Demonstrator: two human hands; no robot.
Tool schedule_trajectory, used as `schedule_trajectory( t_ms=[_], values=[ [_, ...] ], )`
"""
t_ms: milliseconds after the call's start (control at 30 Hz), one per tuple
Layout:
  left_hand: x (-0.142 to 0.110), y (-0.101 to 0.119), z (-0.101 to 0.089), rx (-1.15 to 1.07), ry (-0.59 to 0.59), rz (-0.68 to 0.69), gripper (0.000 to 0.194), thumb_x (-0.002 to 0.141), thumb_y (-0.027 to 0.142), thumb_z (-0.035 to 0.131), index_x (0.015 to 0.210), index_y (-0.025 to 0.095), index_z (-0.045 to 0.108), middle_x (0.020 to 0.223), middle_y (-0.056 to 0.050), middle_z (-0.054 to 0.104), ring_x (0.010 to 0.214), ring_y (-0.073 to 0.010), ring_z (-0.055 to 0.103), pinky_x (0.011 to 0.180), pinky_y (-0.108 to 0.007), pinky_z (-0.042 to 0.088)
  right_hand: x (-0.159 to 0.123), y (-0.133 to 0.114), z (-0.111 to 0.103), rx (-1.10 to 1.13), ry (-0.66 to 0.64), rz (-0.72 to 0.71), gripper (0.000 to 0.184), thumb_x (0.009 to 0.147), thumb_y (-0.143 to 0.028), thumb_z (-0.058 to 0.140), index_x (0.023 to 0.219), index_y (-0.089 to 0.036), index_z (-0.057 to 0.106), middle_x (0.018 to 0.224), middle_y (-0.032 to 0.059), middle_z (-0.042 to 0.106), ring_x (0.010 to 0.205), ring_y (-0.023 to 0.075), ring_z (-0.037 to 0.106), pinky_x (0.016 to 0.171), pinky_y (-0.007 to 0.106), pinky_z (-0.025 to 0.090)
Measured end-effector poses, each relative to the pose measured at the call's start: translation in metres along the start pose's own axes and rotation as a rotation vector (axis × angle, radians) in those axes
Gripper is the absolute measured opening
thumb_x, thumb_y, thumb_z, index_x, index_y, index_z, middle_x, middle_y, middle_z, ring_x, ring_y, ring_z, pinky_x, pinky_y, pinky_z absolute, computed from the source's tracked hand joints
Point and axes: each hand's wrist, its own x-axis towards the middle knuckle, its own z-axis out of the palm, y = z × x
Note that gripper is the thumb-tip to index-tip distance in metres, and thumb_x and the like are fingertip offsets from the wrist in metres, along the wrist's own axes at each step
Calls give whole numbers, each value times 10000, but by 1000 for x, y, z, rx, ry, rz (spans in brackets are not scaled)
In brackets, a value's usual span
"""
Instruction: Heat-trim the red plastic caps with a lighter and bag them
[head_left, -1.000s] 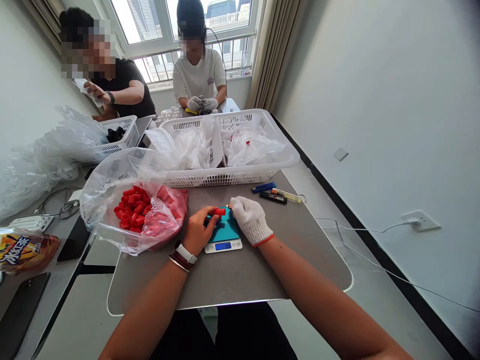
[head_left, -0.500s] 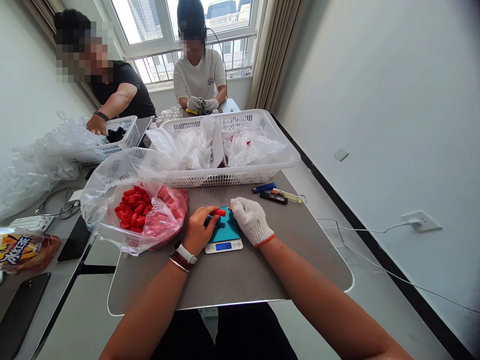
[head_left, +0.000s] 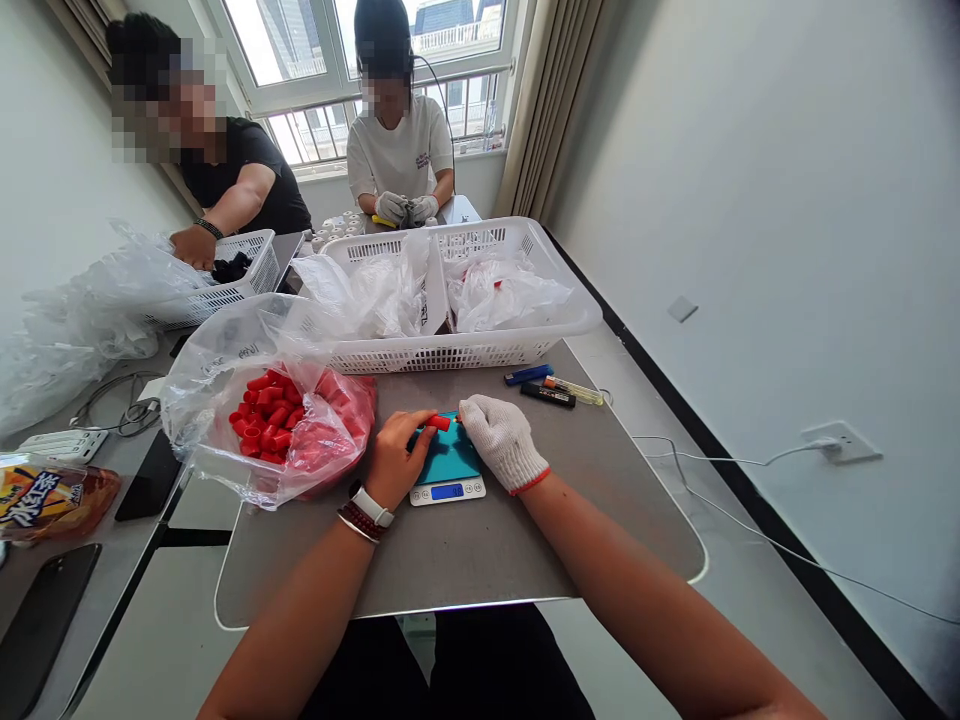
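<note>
My bare left hand (head_left: 397,447) pinches a short red plastic tube (head_left: 438,423) between thumb and fingertips. The tube lies over the blue-green top of a small digital scale (head_left: 452,466); I cannot tell whether it touches it. Curled closed at the far right side of the scale, my right hand (head_left: 499,438) wears a white knitted glove. Its fingertips are close to the tube's end, and what they grip, if anything, is too small to name. To the left of my left hand, an open clear bag (head_left: 210,435) holds many red plastic tubes (head_left: 270,415).
A white plastic basket (head_left: 450,352) with bagged items stands behind the scale. Blue and black markers (head_left: 547,397) and a yellowish clear tool (head_left: 574,391) lie to the right. Two people sit beyond, hands busy. Phones, cables and a bottle (head_left: 56,500) occupy the left table.
The red tube has tilted slightly, its right end lower. The scale's display digits differ. Both my hands stay almost in place.
</note>
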Motion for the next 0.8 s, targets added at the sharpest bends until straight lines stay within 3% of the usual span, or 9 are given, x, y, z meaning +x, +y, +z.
schedule_trajectory(
  t_ms=[133, 300, 600, 800],
  values=[
    [-2, 0, 2, -19, 6, -40, 225, 963, 361, 556, 1031, 182, 672, 950, -71, 738, 874, -183, 698, 800, -324, 558, 1, 2, 1, -53, 22, 23, 535, 967, -519, 320, 621, -198, 572, 618, 31, 600, 626, 160, 526, 581, 290, 266],
    [-3, 0, 2, -34, 33, -125, 197, 930, 373, 605, 994, 189, 635, 908, -43, 727, 831, -175, 700, 743, -299, 549, 0, -2, -1, -18, -52, 6, 516, 949, -515, 332, 610, -198, 555, 612, 31, 596, 624, 160, 529, 588, 291, 269],
    [0, 0, 0, 15, -4, 29, 200, 969, 313, 559, 1067, 195, 688, 963, -65, 734, 923, -189, 679, 858, -348, 552, 2, 3, 1, 56, 2, 49, 534, 947, -544, 300, 610, -200, 529, 620, 34, 585, 627, 164, 514, 596, 294, 275],
    [-3, 2, 1, -41, 14, -76, 194, 951, 341, 586, 1036, 179, 648, 950, -59, 740, 877, -183, 716, 787, -313, 561, 1, -1, 0, -47, -29, 47, 530, 951, -535, 311, 626, -196, 556, 623, 36, 591, 627, 163, 512, 587, 298, 249]
  ],
)
